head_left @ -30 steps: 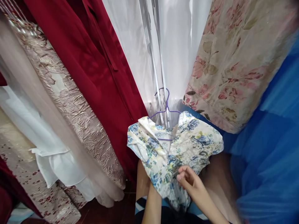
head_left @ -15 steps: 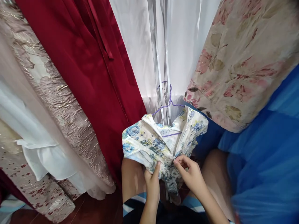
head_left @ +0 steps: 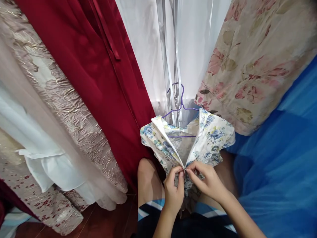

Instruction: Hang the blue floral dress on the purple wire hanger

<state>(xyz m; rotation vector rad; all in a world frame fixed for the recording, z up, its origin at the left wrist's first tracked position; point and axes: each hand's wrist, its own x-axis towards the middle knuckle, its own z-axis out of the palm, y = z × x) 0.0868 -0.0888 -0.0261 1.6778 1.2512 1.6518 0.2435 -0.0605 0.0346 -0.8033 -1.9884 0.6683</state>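
Observation:
A white dress with blue and yellow flowers [head_left: 214, 134] hangs on a purple wire hanger [head_left: 182, 99] above my lap. Its front is open in a V that narrows down to my fingers. My left hand [head_left: 174, 188] pinches the left edge of the opening at the bottom of the V. Just to the right, my right hand [head_left: 206, 178] pinches the other edge at the same spot. The fingertips nearly meet. Whatever small fastening lies between them is too small to make out. Below the hands the garment's lower part bunches in shadow.
Long garments hang close around: a dark red one [head_left: 99, 82] and a pinkish textured one [head_left: 71, 109] on the left, white fabric [head_left: 143, 43] behind, a pink-flowered cream one [head_left: 250, 62] and blue fabric [head_left: 274, 172] on the right. Reddish-brown floor [head_left: 106, 221] shows at lower left.
My left hand has moved up and right from the garment's side to the bottom of the V, beside my right hand. The garment's shoulders are spread and straighter, shifted right.

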